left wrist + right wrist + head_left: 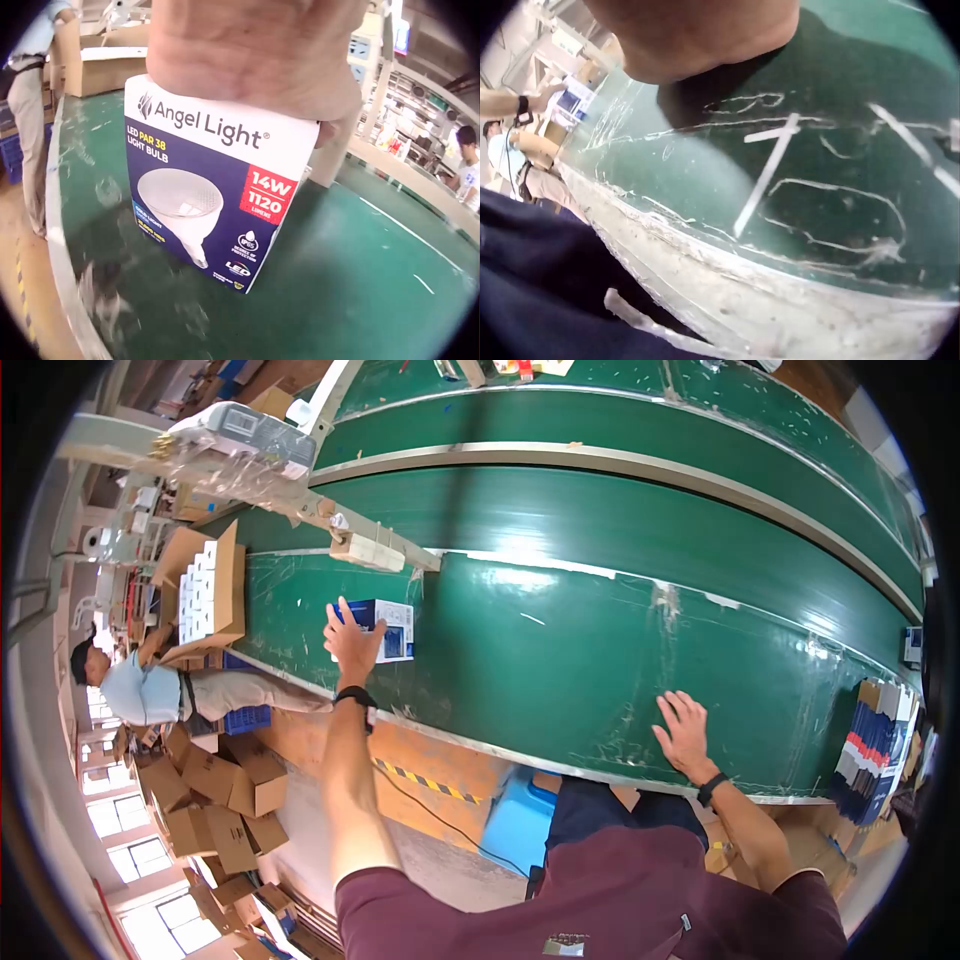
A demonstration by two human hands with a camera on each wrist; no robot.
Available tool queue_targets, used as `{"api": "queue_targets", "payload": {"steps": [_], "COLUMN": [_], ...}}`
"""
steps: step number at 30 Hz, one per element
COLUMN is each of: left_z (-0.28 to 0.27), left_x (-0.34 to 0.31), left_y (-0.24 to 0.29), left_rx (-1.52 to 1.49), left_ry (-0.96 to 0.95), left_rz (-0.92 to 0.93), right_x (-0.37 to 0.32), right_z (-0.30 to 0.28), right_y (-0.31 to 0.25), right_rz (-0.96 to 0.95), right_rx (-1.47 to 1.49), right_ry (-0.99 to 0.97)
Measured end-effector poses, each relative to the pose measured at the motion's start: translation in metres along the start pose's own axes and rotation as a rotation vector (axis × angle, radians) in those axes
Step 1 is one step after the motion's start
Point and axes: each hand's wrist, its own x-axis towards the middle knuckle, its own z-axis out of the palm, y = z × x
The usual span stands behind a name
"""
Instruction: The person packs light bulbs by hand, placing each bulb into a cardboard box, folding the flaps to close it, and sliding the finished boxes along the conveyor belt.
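Note:
On the left part of the green worktable (560, 690), my left hand (353, 645) grips a light bulb box (395, 630) from above, thumb at its right side. The left wrist view shows the box (184, 187) upright, white on top and dark blue below, with a bulb picture and a red 14W patch. My palm (255, 56) covers its top, and most of the fingers are hidden there. Well to the right, near the front edge, my right hand (684, 735) lies over the green surface with fingers spread, holding nothing. White marks (769, 176) show on the surface beside it.
An open carton (232, 595) of white boxes stands at the table's left end, beside another person (145, 690). A post with a power strip (368, 552) rises behind the light bulb box. Stacked flat cartons (865, 755) stand at the right end; a blue stool (520, 820) sits below.

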Motion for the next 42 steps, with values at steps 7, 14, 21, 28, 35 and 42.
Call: {"api": "queue_targets", "payload": {"steps": [7,14,21,28,35,42], "left_z": [0.012,0.032,0.004,0.043,-0.006,-0.064], "left_x": [0.138,0.155,0.142,-0.103,-0.507,-0.625], "left_y": [-0.068,-0.096,-0.064,0.115,0.41,0.599], "left_rx": [-0.022,0.076,0.268,-0.123,-0.292,-0.259], "left_ry": [0.006,0.116,0.53,0.322,-0.383,-0.538], "left_rz": [0.3,0.472,0.482,0.601,1.608,1.755], "right_x": [0.0,0.029,-0.007,-0.211,-0.532,-0.819], "right_z": [0.017,-0.011,0.006,0.027,0.164,0.186], "right_y": [0.0,-0.034,-0.077,-0.082,-0.01,-0.119], "right_rz": [0.043,0.135,0.36,0.553,1.089,2.424], "right_rx": [-0.096,-0.125,0.134,0.32,0.302,0.751], "right_ry": [-0.078,-0.088,0.243,0.584,0.174,0.613]}}
